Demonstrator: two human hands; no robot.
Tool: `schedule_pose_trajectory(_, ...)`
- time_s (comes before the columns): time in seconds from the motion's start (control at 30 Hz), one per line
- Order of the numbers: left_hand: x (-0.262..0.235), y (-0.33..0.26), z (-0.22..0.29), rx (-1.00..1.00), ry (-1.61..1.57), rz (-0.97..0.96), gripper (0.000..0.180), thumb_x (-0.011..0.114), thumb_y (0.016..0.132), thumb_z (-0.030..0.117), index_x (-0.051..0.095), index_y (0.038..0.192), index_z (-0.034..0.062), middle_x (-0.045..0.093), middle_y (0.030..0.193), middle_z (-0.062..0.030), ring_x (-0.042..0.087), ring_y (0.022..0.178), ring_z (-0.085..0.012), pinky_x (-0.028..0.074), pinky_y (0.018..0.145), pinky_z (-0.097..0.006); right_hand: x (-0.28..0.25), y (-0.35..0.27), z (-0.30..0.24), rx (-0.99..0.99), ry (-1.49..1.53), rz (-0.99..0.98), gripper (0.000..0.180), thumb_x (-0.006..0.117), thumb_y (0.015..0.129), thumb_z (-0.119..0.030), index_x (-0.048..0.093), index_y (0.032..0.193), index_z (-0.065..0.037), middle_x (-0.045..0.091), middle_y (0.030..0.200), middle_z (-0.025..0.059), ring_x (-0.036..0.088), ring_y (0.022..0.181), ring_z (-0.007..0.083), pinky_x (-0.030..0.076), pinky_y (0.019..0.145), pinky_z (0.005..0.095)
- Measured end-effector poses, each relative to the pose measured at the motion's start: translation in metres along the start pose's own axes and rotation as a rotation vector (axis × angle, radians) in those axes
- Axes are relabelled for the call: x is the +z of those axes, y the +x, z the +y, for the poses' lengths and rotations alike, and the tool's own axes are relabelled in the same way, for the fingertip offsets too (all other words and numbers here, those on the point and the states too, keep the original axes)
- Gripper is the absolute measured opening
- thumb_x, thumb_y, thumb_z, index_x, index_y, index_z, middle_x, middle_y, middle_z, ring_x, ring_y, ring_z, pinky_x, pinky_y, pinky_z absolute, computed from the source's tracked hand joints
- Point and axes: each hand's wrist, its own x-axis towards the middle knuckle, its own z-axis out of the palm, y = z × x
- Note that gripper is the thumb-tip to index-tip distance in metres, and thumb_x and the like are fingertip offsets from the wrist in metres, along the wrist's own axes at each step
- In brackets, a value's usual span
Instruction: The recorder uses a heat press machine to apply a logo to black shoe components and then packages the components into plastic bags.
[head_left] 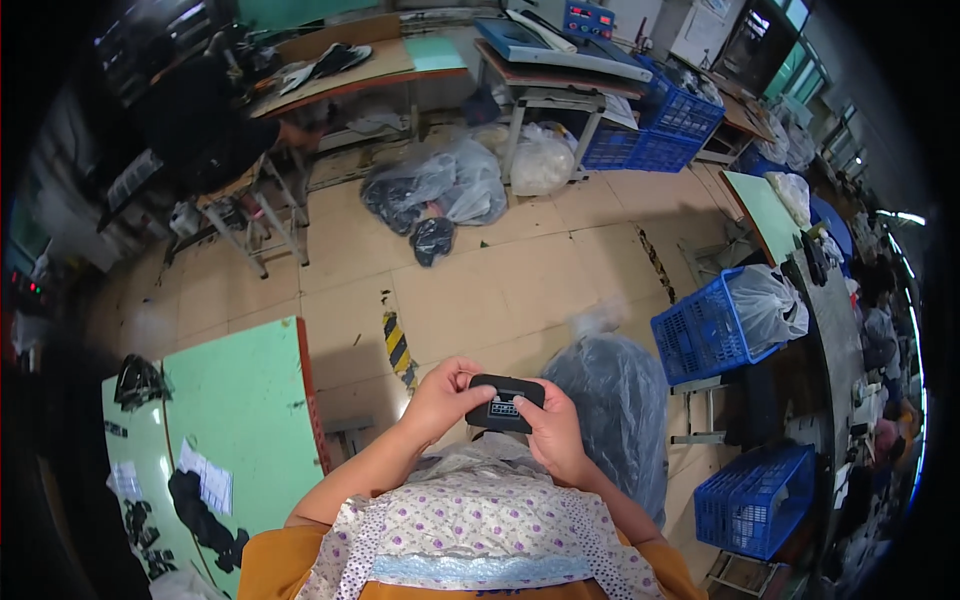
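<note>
In front of my apron I hold a flat black piece (505, 418) with rounded corners. A small light-printed patch (502, 405) shows on its face; what kind of article it is, I cannot make out. My left hand (439, 402) grips its left edge, thumb on the face and fingers curled behind. On the right side, my right hand (556, 427) pinches it the same way, its thumb lying over part of the patch. The fingers behind the piece are mostly hidden.
A green-topped table (240, 390) at my left bears papers and black pieces. To the right lies a big grey plastic bag (615, 400), beside blue crates (700, 335) and a long bench. Plastic bags (470, 185) sit on the tiled floor ahead; a person sits at the far left.
</note>
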Motion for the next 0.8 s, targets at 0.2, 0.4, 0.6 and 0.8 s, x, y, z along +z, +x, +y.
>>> schedule_pose_trajectory(0.2,0.003,0.092,0.018,-0.199,-0.588,0.053,0.025,0.065,0.08,0.005,0.055,0.103,0.0013,0.06,0.082,-0.001,0.056,0.071,-0.0086,0.046,0.063,-0.022,-0.016,0.082,-0.035,-0.106,0.004,0.102,0.018,0.052,0.084,0.004,0.051,0.102,0.004,0.059,0.093,0.0089,0.058,0.084,0.0132,0.048,0.077,0.0263)
schedule_pose_trajectory(0.4,0.014,0.181,0.037,-0.038,-0.174,-0.056,0.019,0.064,0.077,-0.004,0.058,0.094,0.0,0.061,0.084,-0.0013,0.055,0.072,-0.0069,0.046,0.065,-0.02,-0.037,0.164,-0.079,-0.155,-0.033,0.115,0.017,0.053,0.084,0.002,0.051,0.101,0.004,0.059,0.092,0.0074,0.056,0.082,0.0117,0.046,0.076,0.0256)
schedule_pose_trajectory(0.6,0.027,0.258,0.057,-0.058,-0.203,0.026,0.014,0.062,0.076,-0.005,0.058,0.089,0.0006,0.061,0.082,-0.003,0.055,0.072,-0.0074,0.046,0.068,-0.021,-0.056,0.216,-0.129,0.028,0.062,0.136,0.017,0.049,0.088,-0.005,0.051,0.103,0.002,0.059,0.097,0.0101,0.06,0.086,0.0191,0.052,0.073,0.0357)
schedule_pose_trajectory(0.8,0.032,0.34,0.077,-0.14,-0.345,-0.045,0.018,0.062,0.075,-0.006,0.056,0.091,0.0003,0.061,0.086,-0.0059,0.057,0.075,-0.0102,0.048,0.072,-0.024,-0.08,0.272,-0.161,0.036,0.263,0.127,0.022,0.04,0.093,-0.014,0.049,0.108,0.001,0.058,0.101,0.0113,0.062,0.087,0.0244,0.054,0.068,0.041)
